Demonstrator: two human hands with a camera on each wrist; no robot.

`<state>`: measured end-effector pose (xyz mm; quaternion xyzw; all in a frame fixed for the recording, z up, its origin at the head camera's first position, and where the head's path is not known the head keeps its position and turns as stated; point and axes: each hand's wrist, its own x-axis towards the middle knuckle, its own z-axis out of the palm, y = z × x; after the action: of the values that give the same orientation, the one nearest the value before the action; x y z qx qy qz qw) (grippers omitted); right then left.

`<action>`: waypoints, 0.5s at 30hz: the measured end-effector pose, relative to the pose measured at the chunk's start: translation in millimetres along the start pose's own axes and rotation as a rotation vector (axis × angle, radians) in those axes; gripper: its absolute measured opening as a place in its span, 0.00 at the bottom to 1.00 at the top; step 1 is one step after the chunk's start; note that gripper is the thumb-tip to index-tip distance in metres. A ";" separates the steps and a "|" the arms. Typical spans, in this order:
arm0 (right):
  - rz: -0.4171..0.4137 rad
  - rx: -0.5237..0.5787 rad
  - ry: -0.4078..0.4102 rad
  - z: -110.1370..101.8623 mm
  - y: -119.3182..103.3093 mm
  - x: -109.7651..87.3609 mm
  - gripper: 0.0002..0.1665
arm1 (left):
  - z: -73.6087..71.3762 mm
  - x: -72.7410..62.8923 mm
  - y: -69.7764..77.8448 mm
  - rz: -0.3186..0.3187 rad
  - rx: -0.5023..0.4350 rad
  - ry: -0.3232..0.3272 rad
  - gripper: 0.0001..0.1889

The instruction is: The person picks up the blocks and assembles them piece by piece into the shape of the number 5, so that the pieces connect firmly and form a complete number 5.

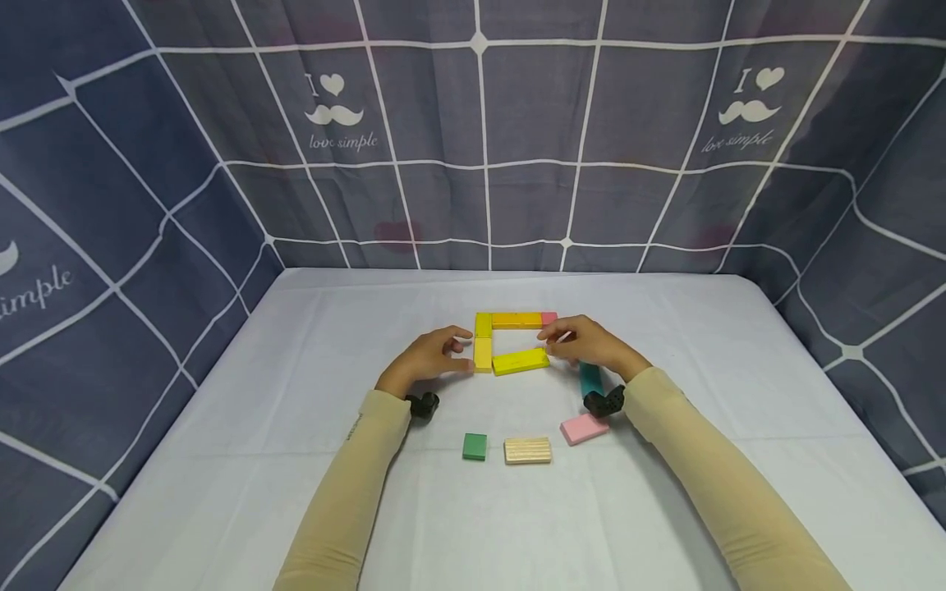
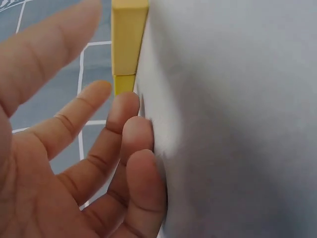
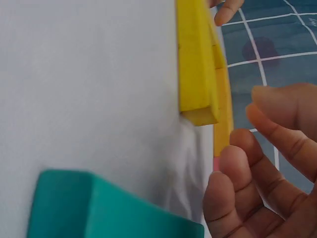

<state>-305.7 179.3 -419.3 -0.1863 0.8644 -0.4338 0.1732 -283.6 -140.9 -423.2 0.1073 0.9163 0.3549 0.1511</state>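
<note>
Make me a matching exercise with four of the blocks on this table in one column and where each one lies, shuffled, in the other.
Column one
1. Green block
2. Grooved tan block
3. Teal block
4. Slanted yellow block

Column two
A. Between the left hand and the right hand
B. Left end of the row nearest the person
C. Partly hidden by the black device at the right wrist
D. Between the green block and the larger pink block

Pairs: 1-B, 2-D, 3-C, 4-A

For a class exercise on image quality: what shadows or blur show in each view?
Head view: soft shadow on the white cloth beside the right sleeve; left wrist view: broad shadow on that cloth beside the left hand; right wrist view: the teal block looks slightly blurred.
</note>
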 end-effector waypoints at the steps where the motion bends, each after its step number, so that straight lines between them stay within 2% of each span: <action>1: -0.005 0.014 0.010 -0.6 -0.7 -1.3 0.18 | -0.5 -0.4 0.0 0.007 -0.008 0.005 0.31; 6: -0.012 0.098 0.081 -4.5 -0.5 -7.6 0.19 | -3.2 -5.0 1.3 0.064 -0.044 0.075 0.27; 10: 0.013 0.165 0.136 -7.2 1.5 -13.8 0.21 | -4.3 -10.3 2.1 0.118 -0.032 0.129 0.25; 15: 0.030 0.247 0.185 -10.8 6.5 -19.3 0.22 | -5.0 -18.6 1.5 0.176 -0.004 0.143 0.24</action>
<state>-295.0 199.5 -415.9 -0.1097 0.8193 -0.5496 0.1209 -268.0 -148.6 -414.9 0.1615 0.9110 0.3756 0.0540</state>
